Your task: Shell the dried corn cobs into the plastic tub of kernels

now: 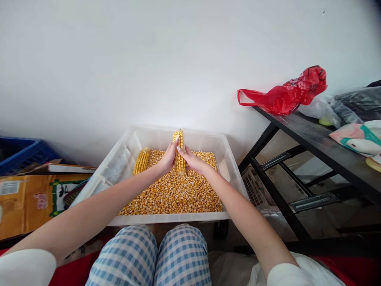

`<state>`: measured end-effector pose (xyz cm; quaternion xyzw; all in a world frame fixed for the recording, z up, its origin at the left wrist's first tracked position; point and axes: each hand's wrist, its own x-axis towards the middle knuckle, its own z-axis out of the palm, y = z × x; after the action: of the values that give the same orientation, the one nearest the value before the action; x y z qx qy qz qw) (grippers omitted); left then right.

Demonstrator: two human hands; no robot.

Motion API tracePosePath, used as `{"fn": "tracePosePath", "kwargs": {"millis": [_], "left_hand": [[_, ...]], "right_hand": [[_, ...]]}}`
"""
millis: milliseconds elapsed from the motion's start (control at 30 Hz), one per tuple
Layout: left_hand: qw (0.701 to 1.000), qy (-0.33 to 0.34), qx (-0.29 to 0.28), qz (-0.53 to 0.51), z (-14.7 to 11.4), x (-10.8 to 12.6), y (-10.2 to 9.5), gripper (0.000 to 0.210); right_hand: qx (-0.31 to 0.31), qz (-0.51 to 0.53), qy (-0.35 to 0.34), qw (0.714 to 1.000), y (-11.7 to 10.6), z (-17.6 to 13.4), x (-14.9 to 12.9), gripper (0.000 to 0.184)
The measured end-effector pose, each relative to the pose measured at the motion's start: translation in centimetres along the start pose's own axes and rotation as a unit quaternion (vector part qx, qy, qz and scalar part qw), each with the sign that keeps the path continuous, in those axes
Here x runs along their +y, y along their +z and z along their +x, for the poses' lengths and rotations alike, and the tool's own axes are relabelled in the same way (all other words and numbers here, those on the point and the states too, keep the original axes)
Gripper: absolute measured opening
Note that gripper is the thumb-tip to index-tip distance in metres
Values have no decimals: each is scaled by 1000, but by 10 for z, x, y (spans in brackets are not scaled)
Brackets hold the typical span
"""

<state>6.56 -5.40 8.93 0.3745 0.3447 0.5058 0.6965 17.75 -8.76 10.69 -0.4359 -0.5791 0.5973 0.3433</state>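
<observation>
An ear of corn (179, 161) stands nearly upright between my two hands, its yellow kernels still in rows. My left hand (169, 155) is closed around its left side, thumb pressed on the upper part. From the right, my right hand (191, 159) grips the same ear, its thumb against the kernels. Both hands are above a translucent plastic bin (175, 217) that holds a thick layer of loose corn kernels (169, 196). A second ear of corn (141, 161) leans at the left side of the bin, on the kernels.
A black-framed table (315, 137) stands at the right with a red plastic bag (293, 93) and other bags on it. Under it is a grey crate (253, 186). To the left are a cardboard box (26, 202) and a blue crate (25, 157). A white wall (149, 59) rises behind the bin.
</observation>
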Motion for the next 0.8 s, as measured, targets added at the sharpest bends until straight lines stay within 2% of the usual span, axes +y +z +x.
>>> {"fn": "tracePosePath", "kwargs": {"millis": [167, 267, 367, 633, 800], "left_hand": [[998, 59, 17, 19, 6, 12, -3, 40], [999, 48, 24, 7, 8, 22, -8, 37], [999, 27, 45, -15, 10, 24, -12, 34], [995, 41, 85, -15, 11, 13, -13, 23], [996, 40, 74, -15, 8, 19, -10, 26]], "right_hand": [[91, -104, -89, 986, 1, 9, 9, 65], [91, -187, -99, 973, -4, 11, 11, 64], [86, -228, -107, 964, -4, 10, 13, 62], [162, -279, -92, 942, 5, 6, 17, 60], [196, -211, -29, 957, 1, 12, 17, 68]]}}
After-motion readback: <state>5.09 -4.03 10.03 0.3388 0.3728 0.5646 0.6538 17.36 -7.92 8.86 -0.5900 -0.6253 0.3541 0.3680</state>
